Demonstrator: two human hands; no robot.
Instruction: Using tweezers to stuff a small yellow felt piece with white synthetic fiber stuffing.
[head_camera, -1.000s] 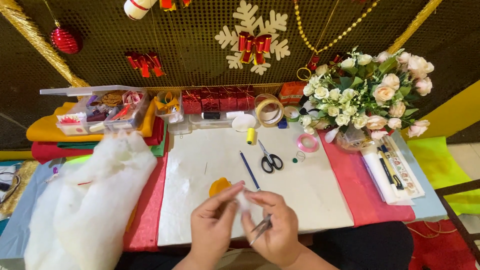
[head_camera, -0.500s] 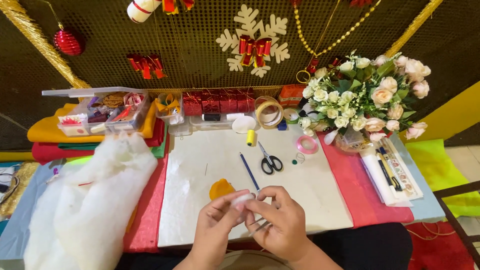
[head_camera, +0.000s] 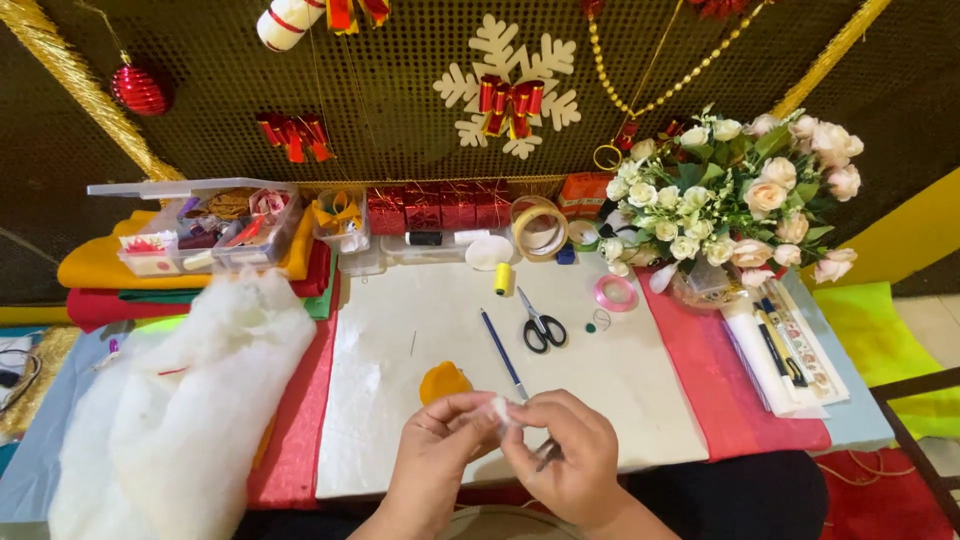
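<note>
Pinching a small white tuft of stuffing (head_camera: 497, 408) between left hand (head_camera: 440, 450) and right hand (head_camera: 565, 450); orange felt piece (head_camera: 443, 382) lies unfilled on tabletop (head_camera: 400, 420), fluffy white stuffing heap (head_camera: 180, 400) largely unused.

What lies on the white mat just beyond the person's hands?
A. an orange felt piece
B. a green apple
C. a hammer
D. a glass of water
A: an orange felt piece lies on the white mat, just beyond the left hand and the right hand.
</note>
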